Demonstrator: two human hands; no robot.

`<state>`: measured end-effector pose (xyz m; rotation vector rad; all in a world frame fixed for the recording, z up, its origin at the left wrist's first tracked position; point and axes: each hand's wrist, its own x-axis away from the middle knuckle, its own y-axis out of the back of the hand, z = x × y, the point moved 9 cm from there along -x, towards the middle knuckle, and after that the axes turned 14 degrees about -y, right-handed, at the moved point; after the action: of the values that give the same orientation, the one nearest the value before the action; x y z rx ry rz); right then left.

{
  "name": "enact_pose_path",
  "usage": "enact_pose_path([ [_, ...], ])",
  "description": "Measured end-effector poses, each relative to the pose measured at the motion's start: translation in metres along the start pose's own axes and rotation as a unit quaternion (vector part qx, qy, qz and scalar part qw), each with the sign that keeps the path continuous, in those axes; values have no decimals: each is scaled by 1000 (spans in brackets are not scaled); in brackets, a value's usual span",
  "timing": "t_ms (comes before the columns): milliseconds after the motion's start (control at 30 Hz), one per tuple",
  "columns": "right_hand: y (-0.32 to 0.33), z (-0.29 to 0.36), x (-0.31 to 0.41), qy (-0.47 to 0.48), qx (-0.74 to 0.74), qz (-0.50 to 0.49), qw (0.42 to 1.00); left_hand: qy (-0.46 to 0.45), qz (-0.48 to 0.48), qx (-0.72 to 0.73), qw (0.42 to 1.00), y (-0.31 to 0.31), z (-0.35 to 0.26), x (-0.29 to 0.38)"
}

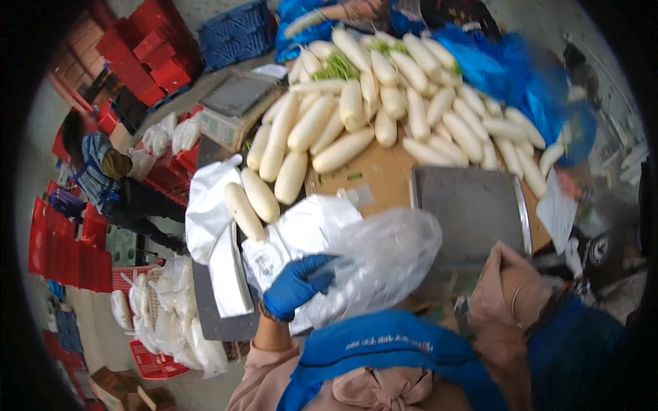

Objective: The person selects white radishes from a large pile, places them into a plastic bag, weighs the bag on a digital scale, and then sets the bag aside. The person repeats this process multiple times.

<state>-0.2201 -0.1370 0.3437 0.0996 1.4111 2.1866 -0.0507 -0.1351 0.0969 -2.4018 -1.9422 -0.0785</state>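
Observation:
My left hand [295, 287], in a blue glove, is closed on the edge of a clear plastic bag [388, 257], which bulges out to the right. My right hand is out of view. White printed plastic bags [313, 221] lie beside and beyond the glove, on the dark table edge. Two white radishes [244, 210] lie partly over these bags. Farther back, a large heap of white radishes [352, 103], a few with green tops, covers a cardboard sheet [365, 180]. A flat metal scale platform [470, 210] stands to the right of the bag.
Another scale [239, 95] stands at the back left. Blue plastic sheeting [514, 77] lies behind the heap. A co-worker's forearm [354, 10] reaches in at the top. At left are a person [105, 174], red crates [67, 246] and bagged radishes [172, 308]. Pinkish fabric [506, 287] is close at right.

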Motion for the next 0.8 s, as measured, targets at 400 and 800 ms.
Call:
enact_pose_path([
  [400, -84, -366, -141, -384, -272, -154, 869, 53, -92, 70, 992, 24, 37, -2],
  [800, -150, -515, -217, -607, -44, -74, 790, 61, -141, 104, 983, 50, 45, -18],
])
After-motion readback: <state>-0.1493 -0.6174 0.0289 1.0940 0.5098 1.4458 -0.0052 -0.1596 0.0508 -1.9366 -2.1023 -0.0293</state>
